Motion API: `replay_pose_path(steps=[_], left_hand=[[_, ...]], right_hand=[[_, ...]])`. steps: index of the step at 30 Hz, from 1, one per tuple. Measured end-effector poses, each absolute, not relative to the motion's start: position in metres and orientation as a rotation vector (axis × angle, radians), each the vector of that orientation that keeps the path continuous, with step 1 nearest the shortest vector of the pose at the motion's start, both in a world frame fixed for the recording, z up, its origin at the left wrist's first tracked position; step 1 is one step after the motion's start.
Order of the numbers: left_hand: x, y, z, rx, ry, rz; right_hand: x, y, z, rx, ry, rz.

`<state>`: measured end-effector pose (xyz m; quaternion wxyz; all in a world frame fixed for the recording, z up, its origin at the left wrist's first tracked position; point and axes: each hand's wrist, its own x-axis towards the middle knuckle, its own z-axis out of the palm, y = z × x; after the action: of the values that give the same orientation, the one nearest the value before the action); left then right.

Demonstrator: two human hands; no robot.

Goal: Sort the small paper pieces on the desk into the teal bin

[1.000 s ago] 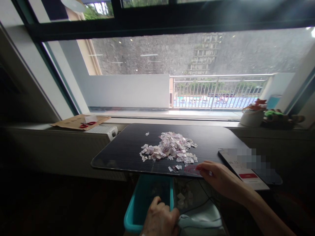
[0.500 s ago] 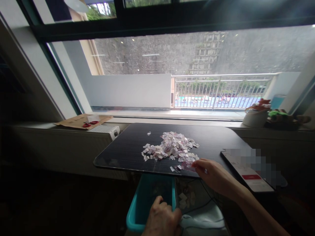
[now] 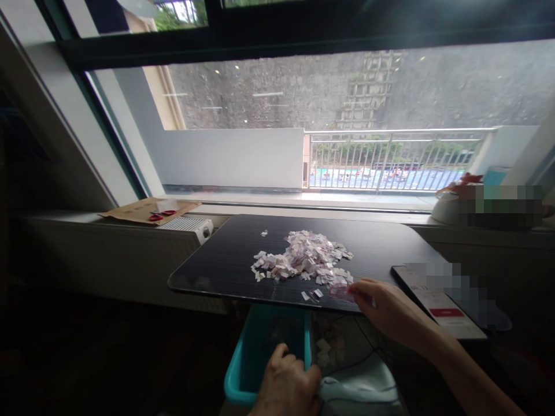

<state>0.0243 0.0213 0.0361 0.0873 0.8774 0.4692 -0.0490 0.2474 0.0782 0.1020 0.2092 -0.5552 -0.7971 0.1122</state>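
Observation:
On the dark table [image 3: 225, 254] lies a heap of small white and pinkish paper scraps [image 3: 310, 254]. My right hand [image 3: 377, 297] is at the front edge, its fingers closed on a see-through pink piece [image 3: 341, 290] whose kind I cannot make out. That piece lies beside the heap's near right side, close to a few loose scraps [image 3: 312, 295]. Below the table edge, my left hand [image 3: 288, 381] is closed over the near right rim of a teal bin [image 3: 234, 370]. The bin's inside is dark, with something indistinct in it.
A phone [image 3: 437, 306] lies on the table's right side. Red-handled scissors [image 3: 161, 215] rest on brown paper [image 3: 130, 211] on the sill, near a radiator [image 3: 191, 226]. A white pot [image 3: 446, 209] stands at right. Under the table are a cable [image 3: 366, 335] and fallen scraps [image 3: 325, 349].
My right hand has shifted slightly to the right with the pink piece. My left hand stays at the bin, and the heap looks much the same. The view has shifted a little.

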Motion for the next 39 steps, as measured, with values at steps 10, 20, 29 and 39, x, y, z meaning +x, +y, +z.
replay_pose_path(steps=[10, 20, 29, 39], left_hand=[[0.021, 0.021, 0.031, 2.602, 1.399, -0.114], [0.021, 0.022, 0.028, 2.637, 1.407, -0.065], [0.024, 0.021, 0.037, 2.573, 1.416, -0.093], [0.026, 0.022, 0.04, 2.551, 1.443, -0.2]], right_hand=[[0.237, 0.079, 0.101, -1.505, -2.285, 0.278], [0.255, 0.069, 0.107, -1.533, -2.253, 0.303], [0.258, 0.058, 0.105, -1.523, -2.276, 0.314], [0.224, 0.086, 0.097, -1.479, -2.269, 0.281]])
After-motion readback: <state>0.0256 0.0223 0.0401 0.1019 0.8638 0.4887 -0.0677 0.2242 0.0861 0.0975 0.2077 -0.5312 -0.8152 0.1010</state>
